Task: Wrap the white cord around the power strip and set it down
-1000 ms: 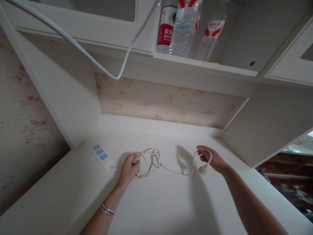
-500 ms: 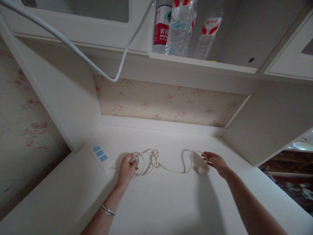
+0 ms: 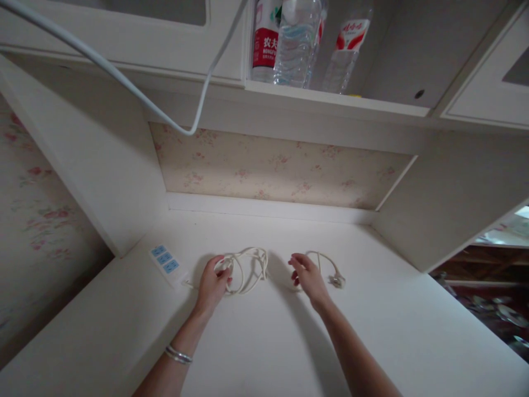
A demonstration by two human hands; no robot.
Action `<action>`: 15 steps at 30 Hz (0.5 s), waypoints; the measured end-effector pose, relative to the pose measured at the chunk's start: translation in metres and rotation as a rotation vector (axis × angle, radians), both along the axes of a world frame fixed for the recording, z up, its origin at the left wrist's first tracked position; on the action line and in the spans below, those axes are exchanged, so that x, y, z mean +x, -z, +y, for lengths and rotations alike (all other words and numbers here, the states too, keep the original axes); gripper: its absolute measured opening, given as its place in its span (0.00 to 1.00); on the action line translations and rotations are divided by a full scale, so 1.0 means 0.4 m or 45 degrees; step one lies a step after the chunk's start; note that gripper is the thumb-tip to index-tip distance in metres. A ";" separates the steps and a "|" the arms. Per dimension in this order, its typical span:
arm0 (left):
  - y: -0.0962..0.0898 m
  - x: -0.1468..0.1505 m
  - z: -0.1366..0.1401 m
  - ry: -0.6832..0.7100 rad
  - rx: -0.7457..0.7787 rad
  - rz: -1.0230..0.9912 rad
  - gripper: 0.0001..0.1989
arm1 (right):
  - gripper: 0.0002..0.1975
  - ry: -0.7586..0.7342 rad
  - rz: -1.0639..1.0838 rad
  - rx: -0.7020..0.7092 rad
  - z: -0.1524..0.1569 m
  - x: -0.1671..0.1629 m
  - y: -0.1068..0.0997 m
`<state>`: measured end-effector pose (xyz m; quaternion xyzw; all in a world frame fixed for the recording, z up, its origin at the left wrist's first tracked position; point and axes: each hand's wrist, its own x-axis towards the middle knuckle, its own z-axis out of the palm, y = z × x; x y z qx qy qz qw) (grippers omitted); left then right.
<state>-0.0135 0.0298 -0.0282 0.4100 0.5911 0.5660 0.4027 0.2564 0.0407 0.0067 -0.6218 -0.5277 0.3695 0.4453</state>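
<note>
A white power cord runs from the power strip [image 3: 176,274] with blue socket faces at the left into loose loops. My left hand [image 3: 211,284] is closed around the left side of the coiled cord [image 3: 261,255]. To the right of the coil, my right hand [image 3: 308,278] hovers over the cord with fingers loosely bent and apart, with no cord visible between them. Part of the cord is hidden behind that hand. Its plug [image 3: 337,281] lies on the white desk [image 3: 256,342], right of my right hand.
Above the desk, an open shelf [image 3: 339,99] holds several plastic bottles [image 3: 295,47]. A thick white cable or rod [image 3: 124,80] hangs across the upper left. White side panels [image 3: 95,143] and a papered back wall [image 3: 285,168] enclose the desk.
My right hand has let go of the cord near the plug and moved left toward the coil. The plug now rests on the desk. My left hand still grips the cord.
</note>
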 end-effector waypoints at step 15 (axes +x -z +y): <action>-0.031 0.020 -0.025 0.202 0.039 -0.057 0.22 | 0.21 -0.149 0.168 0.311 -0.001 -0.193 0.091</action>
